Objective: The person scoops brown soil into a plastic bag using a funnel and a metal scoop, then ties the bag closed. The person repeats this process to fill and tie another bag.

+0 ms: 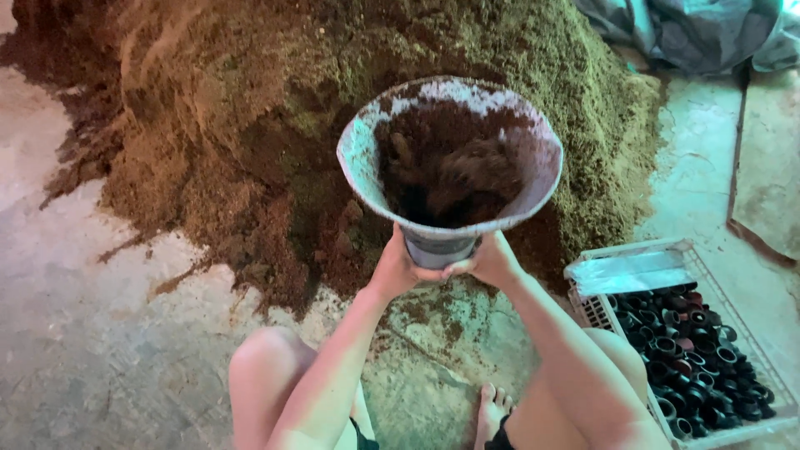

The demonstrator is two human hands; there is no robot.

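Note:
I hold a wide pale-blue funnel [360,150] by its neck, raised in front of me. Dark brown soil [446,171] fills its inside. My left hand [393,268] grips the neck from the left and my right hand [492,260] grips it from the right, the fingers meeting under the cone. A grey tube or bag end [437,248] sits under the funnel between my hands. Behind the funnel lies a big heap of brown soil [250,108] on the concrete floor.
A white plastic crate [775,421] at the lower right holds several small black rings or caps [692,358] and a clear plastic bag [637,271]. A grey tarp [692,29] lies at the top right. My bare knees and a foot [492,408] are at the bottom.

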